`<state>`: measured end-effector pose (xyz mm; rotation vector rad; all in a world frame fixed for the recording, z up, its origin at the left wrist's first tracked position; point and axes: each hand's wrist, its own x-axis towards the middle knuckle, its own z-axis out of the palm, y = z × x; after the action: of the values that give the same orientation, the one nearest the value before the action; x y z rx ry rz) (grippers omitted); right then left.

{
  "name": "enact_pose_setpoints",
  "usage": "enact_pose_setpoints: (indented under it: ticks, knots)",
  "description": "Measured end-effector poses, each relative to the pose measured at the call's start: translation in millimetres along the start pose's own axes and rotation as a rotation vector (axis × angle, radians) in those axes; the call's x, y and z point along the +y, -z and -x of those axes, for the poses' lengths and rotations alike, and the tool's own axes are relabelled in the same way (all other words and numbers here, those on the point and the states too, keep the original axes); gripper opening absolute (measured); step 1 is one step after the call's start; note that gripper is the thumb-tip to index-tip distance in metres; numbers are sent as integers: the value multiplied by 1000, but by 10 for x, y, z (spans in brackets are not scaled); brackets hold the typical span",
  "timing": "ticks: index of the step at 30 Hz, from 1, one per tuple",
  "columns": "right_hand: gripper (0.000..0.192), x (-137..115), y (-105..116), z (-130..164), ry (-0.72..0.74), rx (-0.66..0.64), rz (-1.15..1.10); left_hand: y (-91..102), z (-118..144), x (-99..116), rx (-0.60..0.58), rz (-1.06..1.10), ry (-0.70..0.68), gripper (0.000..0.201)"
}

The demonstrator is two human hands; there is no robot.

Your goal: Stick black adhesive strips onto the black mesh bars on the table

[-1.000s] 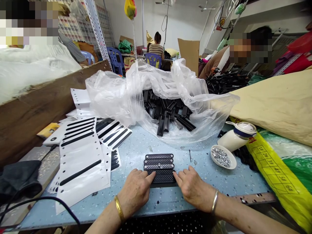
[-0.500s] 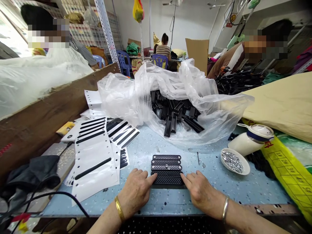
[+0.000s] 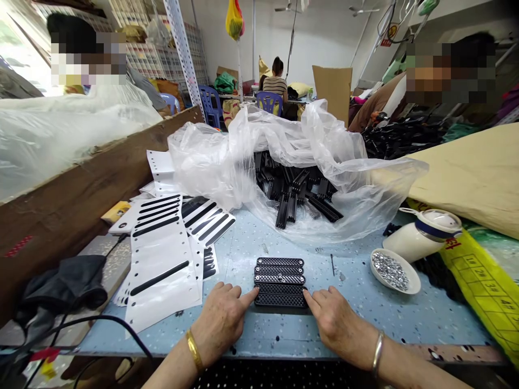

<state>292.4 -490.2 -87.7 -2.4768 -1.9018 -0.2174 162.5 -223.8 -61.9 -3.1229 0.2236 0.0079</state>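
Several black textured plastic strips [image 3: 280,290] lie side by side in a row before me. The farther ones have small metal pieces at their ends, and a few more loose ones lie on top near the middle. My left hand [image 3: 223,316] touches the left end of a near strip with its index fingertip. At the right end of the same group, the index fingertip of my right hand [image 3: 334,313] rests. On both hands the other fingers are curled in and the thumbs are mostly hidden. Whether something tiny sits under the fingertips is too small to make out.
Beyond the strips, a clear plastic bag [image 3: 206,156] spills more black strips [image 3: 292,189]. A white bowl [image 3: 414,282] of small metal pieces stands at right beside a cream lidded container [image 3: 405,237]. White sheets with black bars [image 3: 162,286] lie left. Other people sit farther back.
The view has shifted slightly, so everything sits a little farther right. My left index finger points straighter at the strip's end; my right hand has hardly moved.
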Motion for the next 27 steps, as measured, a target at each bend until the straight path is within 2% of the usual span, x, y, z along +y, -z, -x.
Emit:
enact_pose_setpoints:
  ticks: [8,13,18,23,27]
  knots:
    - [56,-4,34,-6,2,23,-24,-77,-3,17,-18,-47,-22,63]
    - [57,13,24,-17,11,6,-60,44,-115,-8,-106,15,-126,53]
    - [61,33,-28,5,10,-5,-143,133,-203,-73,-179,130,-157,46]
    - [60,38,-67,19,18,88,-197,120,-205,-136,-148,210,-141,51]
    - [59,42,-81,14,16,150,-220,143,-242,-201,-128,275,-178,54]
